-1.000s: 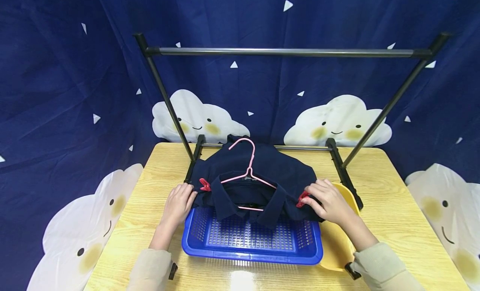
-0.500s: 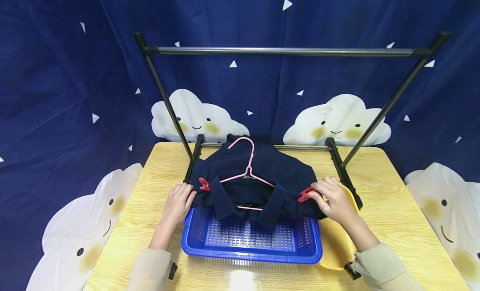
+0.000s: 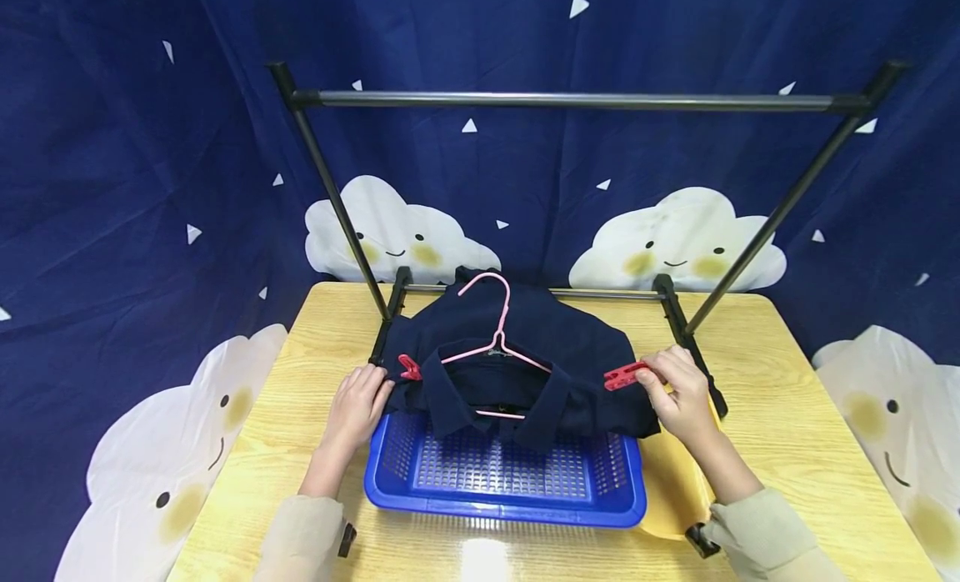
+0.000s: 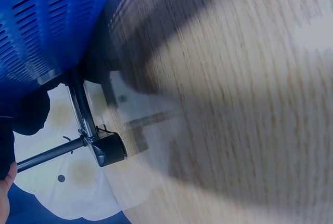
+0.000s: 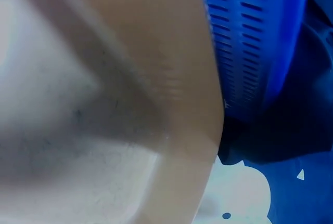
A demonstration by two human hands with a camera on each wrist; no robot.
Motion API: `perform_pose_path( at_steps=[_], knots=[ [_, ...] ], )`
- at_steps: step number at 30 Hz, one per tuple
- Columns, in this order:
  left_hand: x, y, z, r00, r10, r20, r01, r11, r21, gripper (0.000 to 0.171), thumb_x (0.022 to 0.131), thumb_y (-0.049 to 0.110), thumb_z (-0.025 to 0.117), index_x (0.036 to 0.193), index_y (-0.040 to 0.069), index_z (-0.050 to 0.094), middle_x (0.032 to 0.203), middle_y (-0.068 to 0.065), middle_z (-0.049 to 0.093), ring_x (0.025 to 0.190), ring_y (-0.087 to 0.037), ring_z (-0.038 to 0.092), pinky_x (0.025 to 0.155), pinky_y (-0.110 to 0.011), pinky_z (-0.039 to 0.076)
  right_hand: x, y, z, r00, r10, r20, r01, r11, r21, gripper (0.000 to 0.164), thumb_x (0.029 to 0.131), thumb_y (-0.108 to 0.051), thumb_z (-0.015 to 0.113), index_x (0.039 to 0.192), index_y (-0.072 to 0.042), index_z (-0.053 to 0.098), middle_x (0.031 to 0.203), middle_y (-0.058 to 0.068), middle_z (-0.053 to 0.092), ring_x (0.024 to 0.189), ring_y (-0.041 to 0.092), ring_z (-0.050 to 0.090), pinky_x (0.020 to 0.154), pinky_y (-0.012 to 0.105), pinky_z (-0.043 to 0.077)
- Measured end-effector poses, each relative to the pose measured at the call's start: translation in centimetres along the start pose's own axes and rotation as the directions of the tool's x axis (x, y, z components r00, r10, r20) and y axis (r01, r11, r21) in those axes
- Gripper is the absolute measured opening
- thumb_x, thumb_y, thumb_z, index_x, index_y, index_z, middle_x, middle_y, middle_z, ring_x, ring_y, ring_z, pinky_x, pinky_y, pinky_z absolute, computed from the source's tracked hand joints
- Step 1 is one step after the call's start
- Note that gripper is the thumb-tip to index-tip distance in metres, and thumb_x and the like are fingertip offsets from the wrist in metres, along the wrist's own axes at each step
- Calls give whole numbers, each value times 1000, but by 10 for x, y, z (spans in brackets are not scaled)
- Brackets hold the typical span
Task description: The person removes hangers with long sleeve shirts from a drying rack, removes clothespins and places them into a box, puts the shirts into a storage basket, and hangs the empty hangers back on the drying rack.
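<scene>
A dark navy collared shirt lies draped across the back of a blue basket in the head view. The pink hanger sits inside its neck, hook upward. My left hand holds the shirt's left sleeve by the basket's back left corner, the thumb partly hidden. Over the right sleeve, my right hand pinches a red clothespin between thumb and fingers. Another red clothespin is on the shirt's left shoulder. The left wrist view catches only fingertips against dark cloth.
A black metal rack with a top rail stands over the wooden table. Partly under the basket's right side is a yellow container. A navy curtain with white clouds hangs behind.
My right hand has drawn the red clothespin off the right side of the shirt and moved it slightly right and up. My left hand has stayed put.
</scene>
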State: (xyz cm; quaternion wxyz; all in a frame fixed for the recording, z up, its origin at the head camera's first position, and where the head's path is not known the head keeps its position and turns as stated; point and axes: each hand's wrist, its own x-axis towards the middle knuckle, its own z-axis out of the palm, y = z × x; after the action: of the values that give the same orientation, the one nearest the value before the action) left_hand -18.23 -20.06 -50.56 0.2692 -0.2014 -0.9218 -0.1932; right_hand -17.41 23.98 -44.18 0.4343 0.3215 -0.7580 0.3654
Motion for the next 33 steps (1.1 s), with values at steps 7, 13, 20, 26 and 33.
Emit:
perform_pose_path(
  at_steps=[7, 13, 20, 26, 33],
  knots=[
    [0, 1, 1, 1000, 2, -8, -3, 1000, -8, 9, 87, 13, 55, 89, 4, 55, 83, -10, 53, 80, -30, 52, 72, -44, 41, 0, 9, -6, 1000, -12, -29, 9, 996, -84, 49, 92, -38, 51, 71, 5, 60, 55, 2, 45, 58, 16, 35, 62, 25, 23],
    [0, 1, 1, 1000, -1, -6, 1, 1000, -8, 9, 87, 13, 55, 89, 4, 55, 83, -10, 53, 80, -30, 52, 73, -44, 41, -1, 19, -16, 1000, -3, -18, 0, 981, -194, 50, 90, -42, 53, 74, 5, 59, 56, 4, 39, 58, 20, 33, 62, 30, 22],
    [0, 1, 0, 1000, -6, -3, 6, 1000, -9, 9, 88, 13, 55, 90, 4, 55, 84, -9, 53, 79, -30, 51, 72, -44, 41, -5, 27, -31, 998, 62, -11, -62, 941, -332, 54, 84, -48, 57, 74, 5, 58, 58, 13, 49, 57, 28, 38, 59, 40, 25],
    [0, 0, 1, 1000, -1, -10, 1, 1000, -10, 9, 88, 13, 55, 90, 4, 55, 83, -9, 53, 78, -30, 51, 72, -44, 41, -12, 33, -40, 984, 176, 21, -149, 888, -436, 50, 83, -47, 56, 73, 2, 57, 64, 17, 57, 60, 33, 43, 59, 43, 26],
    [0, -1, 2, 1000, 10, -21, -10, 1000, -10, 8, 87, 13, 56, 88, 5, 54, 81, -8, 52, 76, -29, 50, 71, -44, 41, -21, 41, -44, 968, 248, 34, -196, 839, -508, 43, 79, -41, 60, 73, 1, 56, 64, 17, 57, 61, 34, 43, 58, 43, 27]
  ],
)
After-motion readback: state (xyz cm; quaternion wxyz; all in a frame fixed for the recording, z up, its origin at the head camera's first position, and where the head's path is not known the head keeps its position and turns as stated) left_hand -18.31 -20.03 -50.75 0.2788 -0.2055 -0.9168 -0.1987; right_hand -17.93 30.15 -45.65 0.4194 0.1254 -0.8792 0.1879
